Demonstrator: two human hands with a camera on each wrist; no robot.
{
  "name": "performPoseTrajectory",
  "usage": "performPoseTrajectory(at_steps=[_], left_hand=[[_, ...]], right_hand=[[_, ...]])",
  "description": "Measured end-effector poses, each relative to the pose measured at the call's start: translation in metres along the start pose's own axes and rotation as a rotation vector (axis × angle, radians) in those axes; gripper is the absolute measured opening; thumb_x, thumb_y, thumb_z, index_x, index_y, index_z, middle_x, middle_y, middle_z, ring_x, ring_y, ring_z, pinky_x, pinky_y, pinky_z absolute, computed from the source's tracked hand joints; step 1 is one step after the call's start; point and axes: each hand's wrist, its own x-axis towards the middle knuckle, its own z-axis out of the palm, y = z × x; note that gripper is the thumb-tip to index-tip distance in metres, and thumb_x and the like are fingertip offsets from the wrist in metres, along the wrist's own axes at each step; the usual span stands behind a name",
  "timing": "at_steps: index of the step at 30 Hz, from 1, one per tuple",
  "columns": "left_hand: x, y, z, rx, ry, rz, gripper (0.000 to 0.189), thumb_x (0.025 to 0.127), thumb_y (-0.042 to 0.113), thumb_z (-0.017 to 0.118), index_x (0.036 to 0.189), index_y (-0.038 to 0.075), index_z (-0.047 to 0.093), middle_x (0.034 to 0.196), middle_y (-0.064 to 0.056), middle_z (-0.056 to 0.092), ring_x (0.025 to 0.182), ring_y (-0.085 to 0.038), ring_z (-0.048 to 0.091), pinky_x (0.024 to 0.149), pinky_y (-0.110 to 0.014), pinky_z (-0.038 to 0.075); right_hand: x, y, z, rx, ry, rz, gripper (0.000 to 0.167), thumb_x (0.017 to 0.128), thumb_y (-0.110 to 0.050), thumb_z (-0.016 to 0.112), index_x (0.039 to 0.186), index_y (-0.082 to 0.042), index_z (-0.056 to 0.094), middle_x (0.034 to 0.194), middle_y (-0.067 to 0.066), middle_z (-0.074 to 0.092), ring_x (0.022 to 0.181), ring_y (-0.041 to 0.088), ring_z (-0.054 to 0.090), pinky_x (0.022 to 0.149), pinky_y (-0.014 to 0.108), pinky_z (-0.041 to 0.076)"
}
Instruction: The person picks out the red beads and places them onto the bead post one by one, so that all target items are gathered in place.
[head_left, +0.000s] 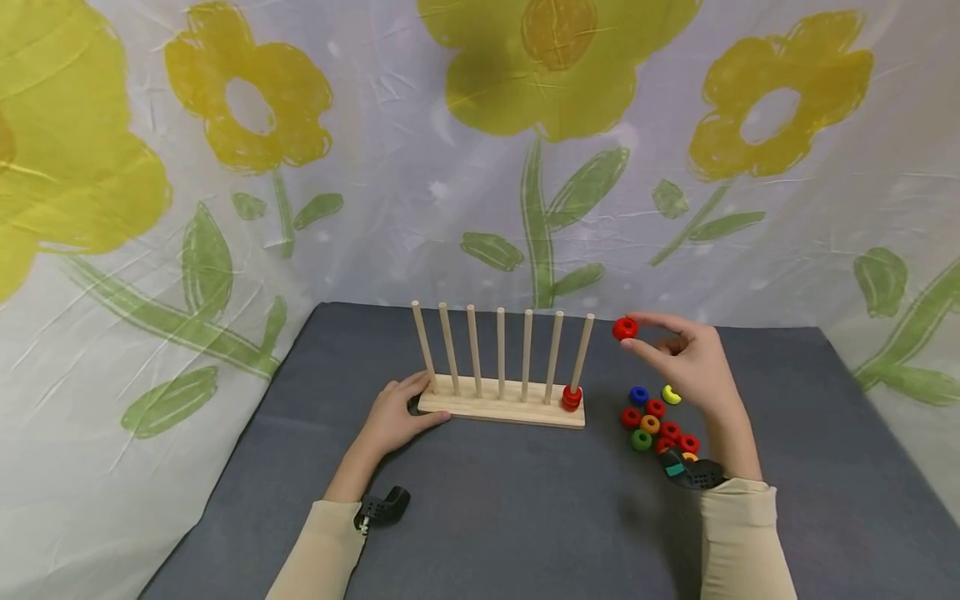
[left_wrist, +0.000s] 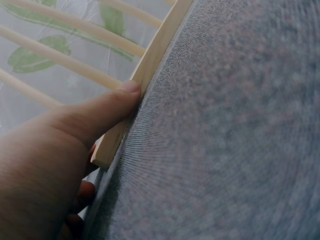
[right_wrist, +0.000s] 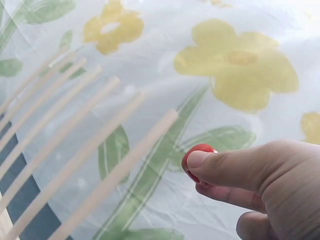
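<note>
A wooden peg rack (head_left: 501,407) with a row of upright pegs stands on the dark cloth. My left hand (head_left: 395,413) grips its left end, the thumb (left_wrist: 112,104) along the front of the base and the other fingers round the end and back. Red ring beads (head_left: 572,400) sit stacked low on the rightmost peg. To the right of that peg's top, my right hand (head_left: 692,358) pinches another red ring bead (head_left: 625,328) between thumb and fingers, raised above the table. In the right wrist view this red bead (right_wrist: 192,161) is partly covered by the thumb.
Right of the rack lies a loose cluster of ring beads: several red (head_left: 670,431), a blue (head_left: 639,395), a green (head_left: 641,440), a yellow (head_left: 671,395) and orange ones (head_left: 649,425). The right wrist camera (head_left: 693,472) overlaps its near edge. A flowered sheet (head_left: 390,167) hangs behind.
</note>
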Motion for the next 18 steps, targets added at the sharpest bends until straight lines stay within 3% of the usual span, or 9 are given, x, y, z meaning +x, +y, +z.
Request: performPoseTrajectory(at_steps=[5,13,18], left_hand=[[0.001,0.0,0.0,0.007,0.002,0.005,0.089,0.085,0.052,0.08,0.151,0.003,0.048,0.153,-0.016,0.046,0.114,-0.035,0.051,0.095,-0.054,0.042],[0.0,-0.003,0.002,0.004,-0.003,-0.005,0.088,0.085,0.052,0.081,0.151,0.002,0.049,0.153,-0.017,0.046,0.122,-0.039,0.049,0.1,-0.057,0.04],[0.0,-0.003,0.001,-0.001,-0.004,-0.006,0.089,0.085,0.053,0.08,0.151,0.002,0.049,0.153,-0.017,0.045,0.127,-0.041,0.047,0.101,-0.059,0.039]], right_hand=[[0.002,-0.003,0.002,0.009,0.027,-0.03,0.035,0.09,-0.003,0.078,0.125,-0.004,0.073,0.046,-0.007,0.03,0.038,0.014,0.022,0.038,0.032,0.022],[-0.006,-0.049,0.004,0.035,0.091,-0.127,0.033,0.087,0.008,0.077,0.119,0.005,0.072,0.047,-0.006,0.026,0.041,0.011,0.021,0.042,0.031,0.021],[-0.006,-0.055,0.012,0.024,0.115,-0.136,0.034,0.089,0.007,0.076,0.122,0.004,0.072,0.047,-0.004,0.028,0.04,0.013,0.023,0.042,0.031,0.024]])
